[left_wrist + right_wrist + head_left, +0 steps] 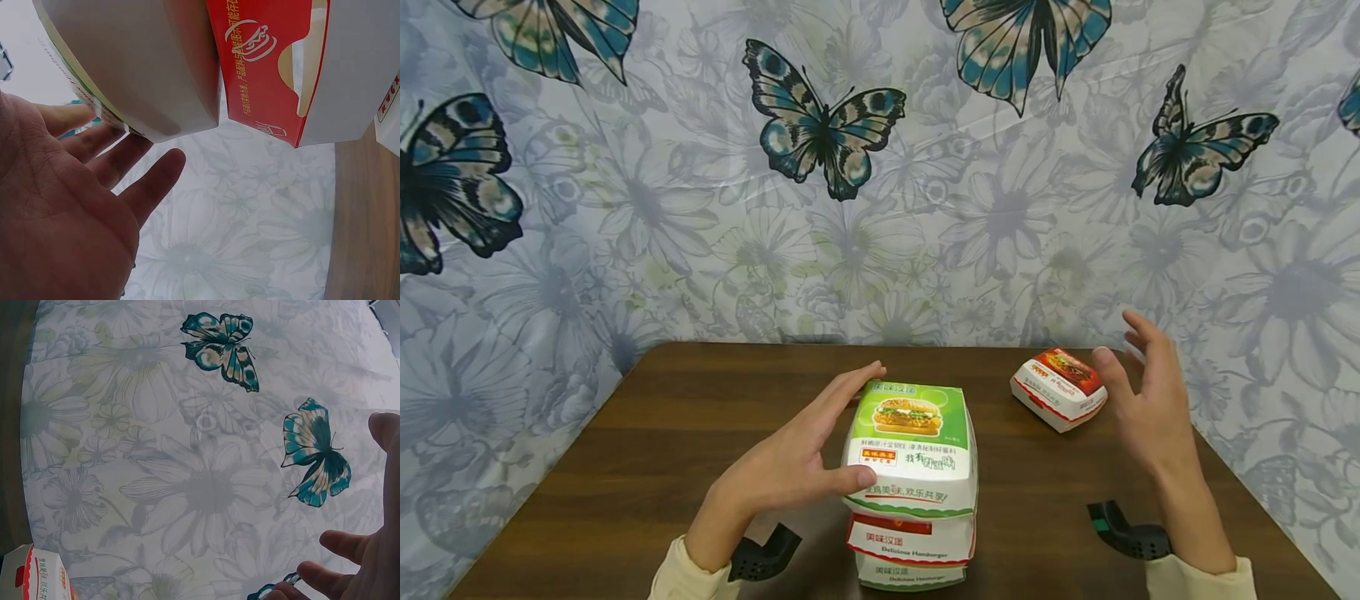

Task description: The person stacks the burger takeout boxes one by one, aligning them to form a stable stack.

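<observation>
Three hamburger boxes stand stacked at the front middle of the table. On top is a green and white box [912, 446]; under it lies a red and white box [913, 539], then a green-edged white box [912, 573]. My left hand [782, 462] lies along the top box's left side, thumb over its front edge; in the left wrist view its fingers [119, 150] are nearly straight against that box. My right hand [1153, 408] is raised with fingers spread and holds nothing. It is just right of a separate red and white hamburger box [1060, 387].
The brown wooden table [715, 400] ends at a hanging cloth [985, 250] printed with butterflies and flowers. Black bands [765, 554] are worn at both wrists. Part of a white and red box [47, 575] shows low in the right wrist view.
</observation>
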`<state>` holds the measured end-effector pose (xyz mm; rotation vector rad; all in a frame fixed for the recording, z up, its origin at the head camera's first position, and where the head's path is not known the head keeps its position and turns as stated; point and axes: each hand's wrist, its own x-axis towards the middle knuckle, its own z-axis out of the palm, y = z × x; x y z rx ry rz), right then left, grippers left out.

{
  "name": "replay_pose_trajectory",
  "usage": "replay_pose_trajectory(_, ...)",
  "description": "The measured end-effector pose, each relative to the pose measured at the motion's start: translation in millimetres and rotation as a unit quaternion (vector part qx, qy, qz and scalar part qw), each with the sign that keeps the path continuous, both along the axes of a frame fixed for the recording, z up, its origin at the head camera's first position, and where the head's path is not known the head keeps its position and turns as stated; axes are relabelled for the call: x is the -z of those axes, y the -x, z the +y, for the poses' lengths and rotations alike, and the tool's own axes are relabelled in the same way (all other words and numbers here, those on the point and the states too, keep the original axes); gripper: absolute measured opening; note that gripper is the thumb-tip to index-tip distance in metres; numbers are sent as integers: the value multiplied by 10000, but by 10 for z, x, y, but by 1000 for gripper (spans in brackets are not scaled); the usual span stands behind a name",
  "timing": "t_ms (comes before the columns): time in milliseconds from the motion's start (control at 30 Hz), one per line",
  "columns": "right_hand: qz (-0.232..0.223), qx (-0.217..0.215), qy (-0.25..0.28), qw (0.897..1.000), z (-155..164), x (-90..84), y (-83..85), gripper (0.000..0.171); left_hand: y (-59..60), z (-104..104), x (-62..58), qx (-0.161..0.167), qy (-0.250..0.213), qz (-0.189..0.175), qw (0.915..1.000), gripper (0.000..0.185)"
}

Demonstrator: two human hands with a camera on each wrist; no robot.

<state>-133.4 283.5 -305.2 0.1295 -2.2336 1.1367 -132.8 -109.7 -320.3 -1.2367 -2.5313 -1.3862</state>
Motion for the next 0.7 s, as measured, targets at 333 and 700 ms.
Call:
replay_pose_trajectory(333, -201, 48, 212, 9996, 67, 51, 61, 61, 11, 3, -2, 58, -56, -131, 9999, 96)
replay_pose_trajectory(700, -525, 252, 686, 9959, 153, 122, 142, 66, 37, -10, 17, 104, -63, -88, 9999, 95)
